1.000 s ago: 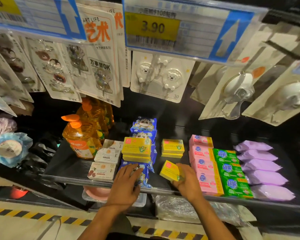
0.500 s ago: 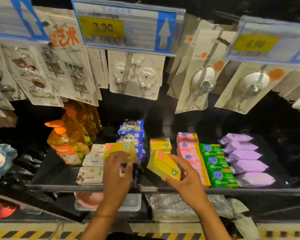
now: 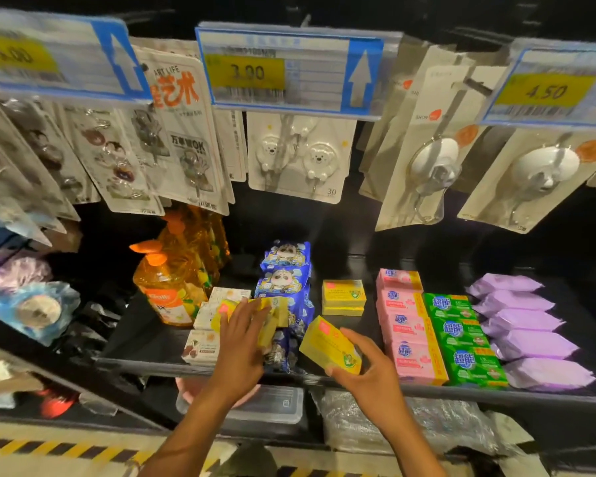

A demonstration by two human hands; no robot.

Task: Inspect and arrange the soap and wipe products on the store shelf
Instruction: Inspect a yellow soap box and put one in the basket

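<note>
- Left grip point(image 3: 241, 346): my fingers are closed over what looks like two yellow soap boxes point(image 3: 255, 313). I hold them clear of the shelf point(image 3: 145, 359), above the blue wipe packs point(image 3: 284, 273) and near the front edge. I judge they are raised because yellow soap does not belong over the wipe column.
- Right grip point(image 3: 372, 373): my thumb and fingers pinch a single yellow box point(image 3: 329, 346) by its near end. It is tilted, printed face up, just above the front edge, between the wipe column and the pink soap row point(image 3: 405, 325). The tilt suits reading the label, so this looks like the inspecting step.
- Yellow stack point(image 3: 343, 297): this sits mid-depth on the shelf with a bare lane running from it to the front edge. That lane is the likely home for all the boxes I hold.
- Pink soap row, green soap row point(image 3: 461, 339), purple wipe packs point(image 3: 523, 325): each runs front to back toward the right end of the shelf, one product per column. This is the pattern the yellow boxes should copy.
- White soap boxes point(image 3: 203, 346), orange bottle point(image 3: 162, 290): these stand toward the left end. The white boxes lie just beside my left grip and are partly hidden by it, so a careless move could knock them askew.
</note>
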